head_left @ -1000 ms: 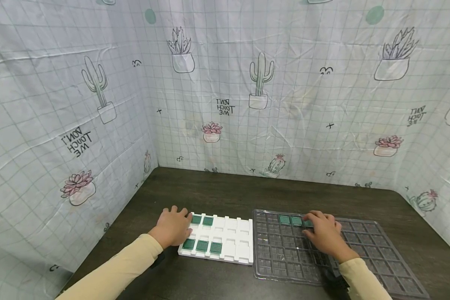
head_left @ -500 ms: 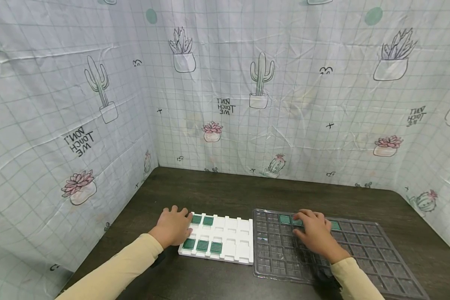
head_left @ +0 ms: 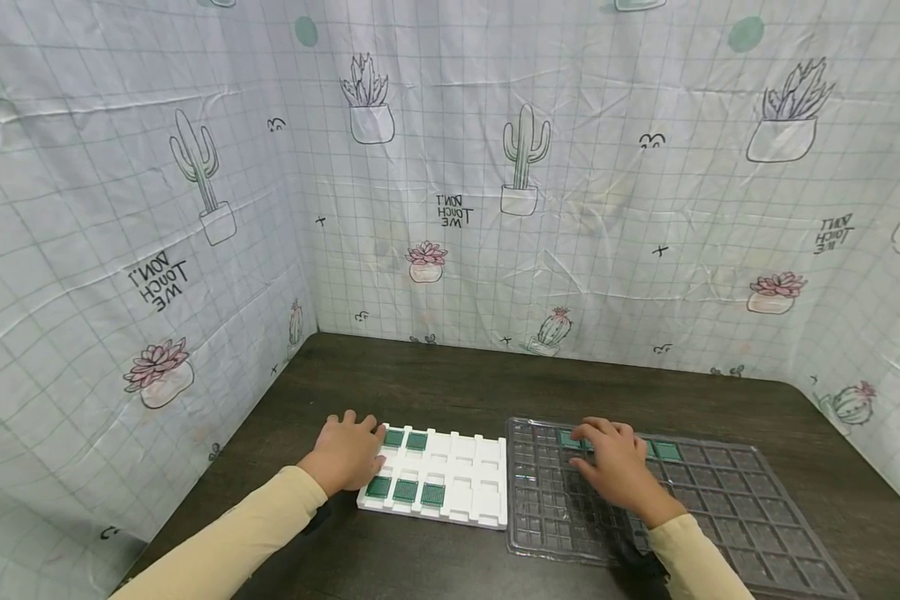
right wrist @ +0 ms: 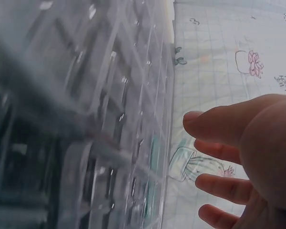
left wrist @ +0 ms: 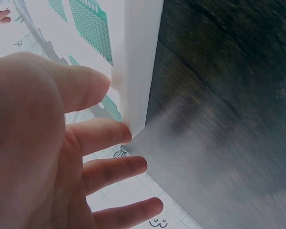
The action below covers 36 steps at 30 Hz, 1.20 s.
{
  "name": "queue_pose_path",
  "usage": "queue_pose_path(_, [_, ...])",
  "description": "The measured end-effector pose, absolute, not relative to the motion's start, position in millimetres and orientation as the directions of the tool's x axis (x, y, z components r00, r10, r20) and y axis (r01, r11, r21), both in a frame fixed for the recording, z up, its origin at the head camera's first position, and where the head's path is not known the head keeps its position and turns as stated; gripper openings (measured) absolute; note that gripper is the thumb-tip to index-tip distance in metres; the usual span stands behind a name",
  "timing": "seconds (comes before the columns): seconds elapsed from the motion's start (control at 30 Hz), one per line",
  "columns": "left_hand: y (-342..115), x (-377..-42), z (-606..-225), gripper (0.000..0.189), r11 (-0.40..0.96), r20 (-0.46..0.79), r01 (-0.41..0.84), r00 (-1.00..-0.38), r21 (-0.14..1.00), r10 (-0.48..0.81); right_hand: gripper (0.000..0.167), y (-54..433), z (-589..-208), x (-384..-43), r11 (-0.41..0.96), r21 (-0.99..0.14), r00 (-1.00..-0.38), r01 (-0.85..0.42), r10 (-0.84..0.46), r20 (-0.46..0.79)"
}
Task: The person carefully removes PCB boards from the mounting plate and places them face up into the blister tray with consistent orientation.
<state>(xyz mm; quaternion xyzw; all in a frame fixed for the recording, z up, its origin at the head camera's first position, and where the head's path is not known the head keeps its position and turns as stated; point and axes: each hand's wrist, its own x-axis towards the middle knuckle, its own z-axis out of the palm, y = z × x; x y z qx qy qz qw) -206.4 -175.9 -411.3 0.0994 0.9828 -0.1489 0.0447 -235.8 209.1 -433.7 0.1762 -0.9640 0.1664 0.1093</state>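
Observation:
In the head view, my left hand [head_left: 345,452] rests at the left end of a white slotted tray [head_left: 461,496], its thumb and index finger touching the edge. Square green circuit boards [head_left: 406,492] fill some of its slots, two in the back row and three in the front. My right hand [head_left: 613,462] is over the back row of a clear plastic compartment tray [head_left: 570,500], fingers loosely bent and holding nothing visible. Green boards [head_left: 667,451] show on both sides of that hand; some are partly hidden. The right wrist view shows the thumb [right wrist: 214,121] apart from the tray wall.
Both trays lie side by side on a dark wooden table [head_left: 420,383]. A pale cloth [head_left: 615,275] printed with cacti hangs around the back and sides of the table.
My right hand has moved left along the back row of the clear tray, uncovering green boards to its right. The left hand and the white tray have stayed in place.

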Motion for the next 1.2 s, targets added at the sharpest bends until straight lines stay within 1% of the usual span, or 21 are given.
queue_pose_path(0.3, [-175.6,-206.4,-414.3,0.056,0.936,-0.110,0.203,-0.978,-0.286,0.178,0.030,193.3,-430.7,-235.2,0.865,-0.303,-0.907,-0.400,-0.326,0.266])
queue_pose_path(0.47, [-176.1,-207.6,-416.3,0.056,0.935,-0.108,0.201,-0.978,-0.293,0.177,0.029,184.4,-433.3,-235.6,0.862,-0.302,-0.904,-0.407,-0.333,0.269])
queue_pose_path(0.67, [-176.4,-209.4,-417.9,0.056,0.931,-0.105,0.199,-0.979,-0.305,0.175,0.029,175.4,-436.5,-235.1,0.850,-0.328,-0.905,-0.413,-0.340,0.256])
queue_pose_path(0.93, [-175.1,-208.8,-415.4,0.057,0.929,-0.107,0.194,-0.980,-0.316,0.168,0.029,160.6,-437.3,-234.3,0.831,-0.359,-0.902,-0.425,-0.357,0.243])
queue_pose_path(1.2, [-174.6,-207.5,-414.7,0.057,0.927,-0.115,0.193,-0.980,-0.321,0.164,0.029,140.4,-437.6,-231.4,0.819,-0.367,-0.896,-0.440,-0.372,0.243])
